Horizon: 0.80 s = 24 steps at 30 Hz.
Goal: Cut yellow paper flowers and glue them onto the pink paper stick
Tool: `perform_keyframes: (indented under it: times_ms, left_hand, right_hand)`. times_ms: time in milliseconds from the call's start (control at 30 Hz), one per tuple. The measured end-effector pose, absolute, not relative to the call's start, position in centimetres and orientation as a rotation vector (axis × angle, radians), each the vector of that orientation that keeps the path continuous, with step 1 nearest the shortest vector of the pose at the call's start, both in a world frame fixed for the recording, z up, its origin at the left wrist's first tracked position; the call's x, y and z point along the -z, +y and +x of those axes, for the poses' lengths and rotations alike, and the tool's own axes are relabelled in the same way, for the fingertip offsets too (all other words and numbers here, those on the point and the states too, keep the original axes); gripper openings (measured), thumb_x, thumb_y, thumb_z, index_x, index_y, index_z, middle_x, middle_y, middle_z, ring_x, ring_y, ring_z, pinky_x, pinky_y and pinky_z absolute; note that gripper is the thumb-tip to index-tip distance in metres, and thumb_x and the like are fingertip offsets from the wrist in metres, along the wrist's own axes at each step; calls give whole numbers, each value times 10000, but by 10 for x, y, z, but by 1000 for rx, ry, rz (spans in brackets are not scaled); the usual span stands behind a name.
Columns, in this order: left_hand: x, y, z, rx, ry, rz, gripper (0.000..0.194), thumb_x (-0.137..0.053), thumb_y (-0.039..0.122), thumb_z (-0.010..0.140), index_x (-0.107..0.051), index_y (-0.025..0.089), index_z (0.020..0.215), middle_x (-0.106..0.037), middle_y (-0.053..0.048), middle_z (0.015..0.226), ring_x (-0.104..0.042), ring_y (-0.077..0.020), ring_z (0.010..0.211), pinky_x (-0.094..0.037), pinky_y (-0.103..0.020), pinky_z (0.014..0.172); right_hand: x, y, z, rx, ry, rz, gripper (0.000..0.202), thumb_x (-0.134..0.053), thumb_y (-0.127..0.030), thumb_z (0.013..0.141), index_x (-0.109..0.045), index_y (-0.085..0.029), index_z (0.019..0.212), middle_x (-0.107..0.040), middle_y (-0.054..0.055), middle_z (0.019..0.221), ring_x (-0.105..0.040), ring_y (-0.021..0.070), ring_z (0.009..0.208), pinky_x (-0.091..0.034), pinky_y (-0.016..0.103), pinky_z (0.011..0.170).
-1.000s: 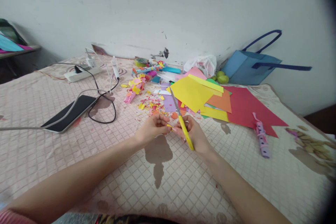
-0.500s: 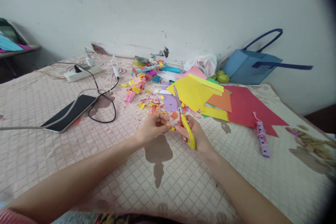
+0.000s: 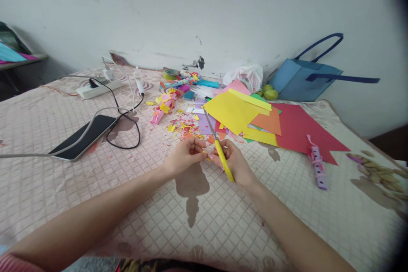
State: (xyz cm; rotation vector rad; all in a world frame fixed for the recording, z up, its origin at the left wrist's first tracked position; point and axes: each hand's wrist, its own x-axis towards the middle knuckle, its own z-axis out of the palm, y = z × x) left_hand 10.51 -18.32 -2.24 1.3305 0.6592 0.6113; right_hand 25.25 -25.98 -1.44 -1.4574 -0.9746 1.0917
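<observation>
Between the fingertips of both hands is a small yellow paper piece (image 3: 206, 155), mostly covered by the fingers. My left hand (image 3: 187, 156) pinches it from the left. My right hand (image 3: 235, 162) has its fingertips at the piece's other side while also holding yellow-handled scissors (image 3: 223, 156). The scissor blades look closed and point away toward the yellow paper sheet (image 3: 234, 110). Just beyond my hands lie many tiny coloured paper scraps (image 3: 186, 128) and a purple sheet (image 3: 205, 123).
Red paper (image 3: 306, 129) and a rolled purple paper tube (image 3: 317, 168) lie right. A blue bag (image 3: 306, 78) stands against the wall. Left are a black phone-like device (image 3: 84, 138), cables and a power strip (image 3: 100, 89). A pink decorated paper roll (image 3: 163, 107) lies behind the scraps.
My right hand has shifted slightly left toward my left hand, and the scissors have tilted further left. The yellow piece is now more covered by my fingers.
</observation>
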Motion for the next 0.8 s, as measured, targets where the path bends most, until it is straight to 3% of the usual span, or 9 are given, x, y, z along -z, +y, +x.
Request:
perform_keyframes:
  times_ms: [167,333,800]
  left_hand:
    - [25,-181,103,-503,632,1369,296,-746,295,648,-569,138,826,-628,-10,718,-557,-82,597,-402,-200,541]
    - [28,-180,102,-446,689,1468,252,-710,372,689,-612,140,705,-618,-9,633,-539,-91,556,-381,-205,511]
    - [24,-182,102,-431,748,1416,257,-711,383,680,-614,148,638,-615,-6,577,-531,-92,516,-385,-207,503]
  right_hand:
    - [20,-260,256,-1032,-981,-1453,412,-747,-366,592,-411,-231,791,-556,-64,623,-415,73,432,-305,212,391]
    - [20,-259,255,-1019,-987,-1443,411,-744,-353,592,-402,-236,789,-555,-74,596,-397,71,407,-279,211,384]
    - [14,-260,252,-1023,-1030,-1457,434,-759,-336,576,-377,-239,758,-508,-77,583,-389,78,448,-270,201,393]
